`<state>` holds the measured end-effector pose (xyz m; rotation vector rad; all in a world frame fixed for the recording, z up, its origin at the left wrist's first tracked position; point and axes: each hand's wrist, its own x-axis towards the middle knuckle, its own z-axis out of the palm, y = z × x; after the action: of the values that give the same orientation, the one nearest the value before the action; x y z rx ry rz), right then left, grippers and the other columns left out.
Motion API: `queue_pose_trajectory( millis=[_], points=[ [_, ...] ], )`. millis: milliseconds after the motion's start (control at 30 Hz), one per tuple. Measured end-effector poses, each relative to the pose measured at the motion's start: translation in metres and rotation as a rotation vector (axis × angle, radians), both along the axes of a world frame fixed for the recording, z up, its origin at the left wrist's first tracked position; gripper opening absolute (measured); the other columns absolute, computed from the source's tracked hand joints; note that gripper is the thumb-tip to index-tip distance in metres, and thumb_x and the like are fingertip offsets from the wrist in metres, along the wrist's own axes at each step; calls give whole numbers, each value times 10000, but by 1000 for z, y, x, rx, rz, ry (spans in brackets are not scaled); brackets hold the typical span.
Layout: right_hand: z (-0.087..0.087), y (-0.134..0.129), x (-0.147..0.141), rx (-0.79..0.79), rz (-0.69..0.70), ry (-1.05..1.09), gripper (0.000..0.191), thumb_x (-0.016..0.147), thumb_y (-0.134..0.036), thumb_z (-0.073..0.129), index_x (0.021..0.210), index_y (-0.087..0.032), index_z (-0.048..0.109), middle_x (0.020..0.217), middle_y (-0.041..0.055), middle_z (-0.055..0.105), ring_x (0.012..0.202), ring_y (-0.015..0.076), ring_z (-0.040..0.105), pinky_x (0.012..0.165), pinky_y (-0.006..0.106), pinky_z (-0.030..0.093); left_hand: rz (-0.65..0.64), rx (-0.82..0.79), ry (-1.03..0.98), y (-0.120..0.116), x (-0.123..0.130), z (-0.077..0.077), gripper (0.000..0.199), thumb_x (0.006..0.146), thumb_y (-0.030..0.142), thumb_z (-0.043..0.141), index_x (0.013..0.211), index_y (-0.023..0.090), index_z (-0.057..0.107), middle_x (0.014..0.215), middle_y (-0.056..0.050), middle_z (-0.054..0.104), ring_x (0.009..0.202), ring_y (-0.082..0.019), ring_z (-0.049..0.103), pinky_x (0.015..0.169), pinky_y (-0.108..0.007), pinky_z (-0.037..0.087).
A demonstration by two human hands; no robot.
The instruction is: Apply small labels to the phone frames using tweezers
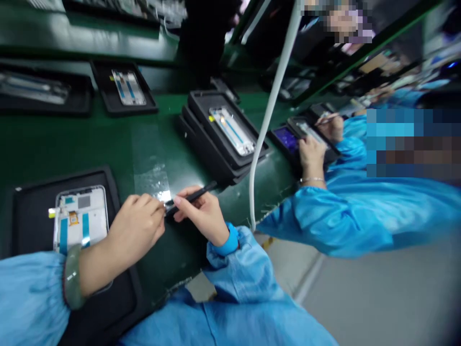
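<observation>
My right hand (201, 211) grips a slim black tool that looks like tweezers (196, 194), its lower end pointing left. Against that end, the fingers of my left hand (139, 223) are pinched together; whatever they hold is too small and covered to make out. Beneath and behind both hands, a clear plastic film (151, 180) lies on the green bench. To the left, partly behind my left forearm, a white phone frame (95, 211) with blue strips and a yellow tab rests in a black tray (32, 206).
Stacked black trays (201, 139) hold another phone frame (234, 132) beyond my hands. A white cable (272, 103) hangs down right of the stack. More trays (103, 98) stand at the back left. At right, a co-worker's hand (312, 154) works over a tray.
</observation>
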<state>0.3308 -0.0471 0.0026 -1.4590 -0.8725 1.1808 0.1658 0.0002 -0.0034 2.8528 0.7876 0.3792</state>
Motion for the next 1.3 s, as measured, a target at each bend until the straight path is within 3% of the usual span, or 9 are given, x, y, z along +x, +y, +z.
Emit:
queue_pose_trajectory(
  millis=[167, 400, 500, 633, 833, 933, 1033, 1133, 1300],
  points=[
    [4, 6, 4, -47, 15, -40, 322, 638, -378, 787, 791, -187, 577, 533, -44, 608, 436, 130, 620, 412, 222, 516, 39, 36, 6, 0, 8, 0, 135, 811, 127, 545, 835, 183, 665, 855, -21, 669, 833, -185, 583, 678, -336, 419],
    [5, 11, 3, -96, 0, 116, 419, 630, -372, 792, 880, -147, 544, 612, -5, 676, 464, 117, 653, 460, 196, 558, 65, -75, 34, 0, 9, 1, 193, 843, 119, 494, 952, 179, 641, 945, -54, 657, 914, -214, 584, 747, -367, 455],
    [6, 18, 5, -91, -57, 250, 400, 605, -290, 809, 866, -127, 553, 590, 23, 683, 438, 113, 637, 432, 179, 545, 102, -136, 17, 0, 8, -1, 387, 820, 82, 489, 1196, 156, 538, 1062, -92, 643, 976, -247, 586, 795, -404, 467],
    [16, 36, 9, -23, -125, 363, 293, 636, -195, 767, 848, -128, 575, 581, 19, 678, 436, 78, 615, 439, 134, 529, 117, -237, -50, 6, 3, -3, 758, 772, 102, 568, 1435, 136, 203, 1350, -155, 487, 1198, -265, 497, 940, -411, 436],
    [36, 59, 2, 83, -166, 408, 235, 690, -162, 715, 888, -143, 590, 616, 8, 686, 456, 60, 616, 463, 104, 523, 48, -426, -203, 14, -20, 8, 1101, 593, 555, 760, 1451, 179, 183, 1513, -167, 263, 1392, -318, 245, 1125, -515, 222],
    [43, 62, -16, 178, -88, 438, 276, 678, -207, 744, 895, -154, 581, 646, 4, 700, 483, 66, 634, 484, 116, 537, 189, -764, -542, 16, -32, 24, 768, 708, 601, 643, 1327, 205, 420, 1378, -132, 481, 1266, -281, 449, 1057, -481, 348],
    [46, 64, -42, 244, 19, 446, 291, 694, -268, 750, 908, -171, 579, 702, -7, 713, 534, 69, 659, 527, 136, 559, 331, -961, -746, 19, -44, 40, 443, 844, 541, 490, 1094, 185, 575, 1066, -94, 659, 932, -200, 632, 804, -357, 507],
    [46, 65, -66, 281, 134, 399, 273, 727, -302, 733, 918, -182, 578, 743, -11, 714, 566, 81, 677, 557, 170, 580, 398, -988, -784, 23, -59, 51, 341, 831, 500, 517, 852, 172, 609, 823, -44, 660, 696, -138, 609, 599, -253, 474],
    [52, 66, -85, 434, 268, 110, 223, 759, -287, 709, 925, -193, 594, 777, -8, 693, 629, 103, 692, 607, 219, 595, 522, -1067, -804, 27, -85, 53, 292, 767, 445, 590, 661, 174, 563, 595, 29, 551, 540, -76, 489, 531, -200, 388]
  ],
)
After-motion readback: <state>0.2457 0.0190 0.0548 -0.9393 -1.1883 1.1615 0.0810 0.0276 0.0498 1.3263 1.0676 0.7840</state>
